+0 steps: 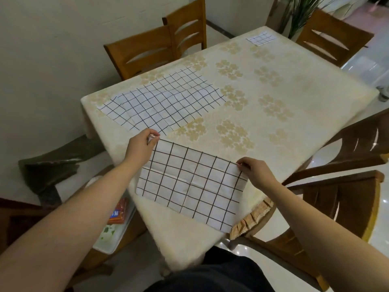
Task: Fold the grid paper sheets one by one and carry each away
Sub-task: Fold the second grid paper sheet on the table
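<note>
A white grid paper sheet point(189, 184) with dark lines and old crease marks lies at the table's near corner. My left hand point(140, 147) pinches its far left corner. My right hand point(252, 169) pinches its far right corner. That far edge is held a little above the cloth. A stack of unfolded grid sheets point(164, 100) lies flat on the left part of the table. A small folded grid paper point(261, 38) rests at the far end of the table.
The table point(284, 114) wears a cream cloth with a pale flower pattern. Wooden chairs stand at the far left point(145, 51), the far right point(334, 36) and the near right point(336, 199). A tray with packets point(114, 224) sits low at the left.
</note>
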`<act>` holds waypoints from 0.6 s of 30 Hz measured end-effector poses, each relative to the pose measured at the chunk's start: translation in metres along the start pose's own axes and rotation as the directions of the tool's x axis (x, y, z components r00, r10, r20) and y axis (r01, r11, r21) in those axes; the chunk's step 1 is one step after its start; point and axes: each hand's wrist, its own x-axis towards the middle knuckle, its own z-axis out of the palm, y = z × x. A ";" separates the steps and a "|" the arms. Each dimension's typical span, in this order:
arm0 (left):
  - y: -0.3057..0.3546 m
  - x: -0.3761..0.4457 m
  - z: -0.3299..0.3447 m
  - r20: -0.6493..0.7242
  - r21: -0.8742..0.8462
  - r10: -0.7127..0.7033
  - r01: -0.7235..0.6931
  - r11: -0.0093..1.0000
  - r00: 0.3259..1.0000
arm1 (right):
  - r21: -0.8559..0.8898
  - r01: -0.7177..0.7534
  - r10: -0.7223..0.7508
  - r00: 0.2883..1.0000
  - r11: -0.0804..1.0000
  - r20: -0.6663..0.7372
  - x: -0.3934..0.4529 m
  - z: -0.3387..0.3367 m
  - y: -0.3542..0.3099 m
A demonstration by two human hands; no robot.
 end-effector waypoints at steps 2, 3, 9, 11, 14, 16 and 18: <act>0.001 0.013 0.013 -0.023 -0.032 -0.041 0.040 0.999 0.999 | 0.038 -0.048 0.048 0.999 0.998 0.010 0.014 0.003 0.011; 0.001 0.020 0.019 -0.027 -0.038 -0.056 0.055 0.998 0.998 | 0.056 -0.070 0.069 0.997 0.996 0.017 0.021 0.004 0.015; -0.016 0.049 0.054 0.025 -0.100 -0.182 0.184 0.978 0.983 | 0.094 -0.130 0.124 0.990 0.987 0.065 0.062 0.013 0.036; -0.023 0.057 0.062 0.076 -0.129 -0.234 0.242 0.962 0.969 | 0.092 -0.140 0.134 0.988 0.986 0.071 0.072 0.018 0.041; -0.032 0.062 0.072 0.166 -0.112 -0.304 0.325 0.939 0.938 | 0.041 -0.112 0.109 0.992 0.993 0.062 0.078 0.024 0.043; -0.039 0.062 0.076 0.192 -0.093 -0.350 0.372 0.924 0.917 | -0.078 -0.032 0.035 0.999 0.996 0.028 0.076 0.032 0.043; -0.045 0.059 0.079 0.187 -0.084 -0.390 0.411 0.908 0.901 | -0.152 0.071 -0.072 0.997 0.986 0.000 0.069 0.041 0.039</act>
